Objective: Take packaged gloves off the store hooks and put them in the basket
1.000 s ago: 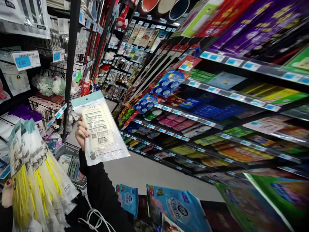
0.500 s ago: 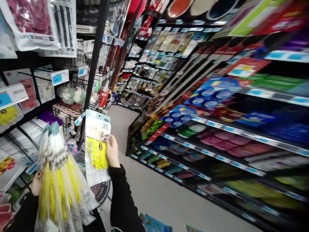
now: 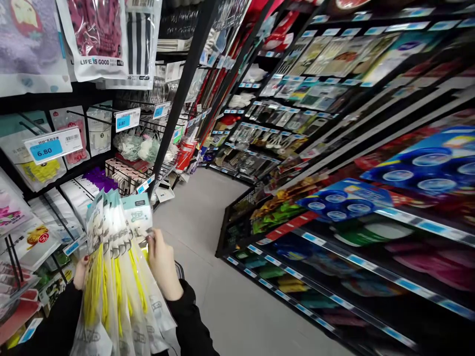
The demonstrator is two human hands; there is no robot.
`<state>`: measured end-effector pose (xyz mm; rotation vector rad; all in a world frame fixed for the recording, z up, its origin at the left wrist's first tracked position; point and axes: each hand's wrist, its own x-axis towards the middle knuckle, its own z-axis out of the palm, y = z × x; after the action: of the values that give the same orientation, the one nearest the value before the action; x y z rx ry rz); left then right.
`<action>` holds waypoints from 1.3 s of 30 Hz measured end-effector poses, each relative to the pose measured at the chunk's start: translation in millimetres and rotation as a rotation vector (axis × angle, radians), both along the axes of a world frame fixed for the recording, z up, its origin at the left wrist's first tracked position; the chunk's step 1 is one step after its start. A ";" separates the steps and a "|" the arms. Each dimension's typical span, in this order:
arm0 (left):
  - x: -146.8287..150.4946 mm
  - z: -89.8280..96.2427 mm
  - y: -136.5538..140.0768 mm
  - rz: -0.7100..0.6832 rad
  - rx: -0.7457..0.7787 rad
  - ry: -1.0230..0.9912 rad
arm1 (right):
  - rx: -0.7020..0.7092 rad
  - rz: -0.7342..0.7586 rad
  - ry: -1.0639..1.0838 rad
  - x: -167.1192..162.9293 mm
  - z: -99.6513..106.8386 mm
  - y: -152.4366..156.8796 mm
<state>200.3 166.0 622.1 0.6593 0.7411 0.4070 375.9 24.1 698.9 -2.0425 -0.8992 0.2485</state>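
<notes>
Both hands on packets, shop aisle

Left hand (image 3: 79,273): closed at the left edge of a bunch of packets (image 3: 115,282), clear-fronted, pale green at the top, yellow inside. Most of its fingers hidden behind the bunch; exact grip cannot be told. Bunch fanned out, narrow at top, spreading downward, low in front of the body.

Right hand (image 3: 163,264): pinching the edge of a single packet (image 3: 137,210), also green-topped, just right of the bunch and partly covered by it. Black sleeve (image 3: 191,316) on that arm.

Left side: hooks with more packets; a yellow one (image 3: 42,170) hangs behind a price tag (image 3: 52,146) reading 6.80, a pink one (image 3: 74,141) beside it. Bath puffs (image 3: 139,148) further along, near a black post (image 3: 181,94).

Right side: shelves with round-windowed blue packs (image 3: 336,200), blurred toward the edge. Grey floor (image 3: 222,296) between.
</notes>
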 end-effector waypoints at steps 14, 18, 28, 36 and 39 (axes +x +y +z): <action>9.4 21.8 -33.4 0.073 -0.212 -0.022 | -0.055 0.161 0.068 -5.8 67.5 -18.2; 9.7 23.1 -34.5 0.030 -0.230 -0.073 | -0.236 0.243 0.021 -16.4 78.7 -7.9; 12.8 18.7 -31.4 0.006 -0.269 -0.166 | -0.035 0.187 0.256 9.6 46.0 -18.0; 11.9 20.0 -28.0 0.147 -0.186 -0.110 | -0.022 0.157 0.399 11.5 35.9 -23.9; 9.6 17.7 -24.1 0.101 -0.210 -0.103 | 0.097 0.139 0.539 8.1 17.3 -25.6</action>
<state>210.0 141.9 639.8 0.4016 0.7100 0.4454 383.9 -1.6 716.2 -1.6970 -0.6934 0.7737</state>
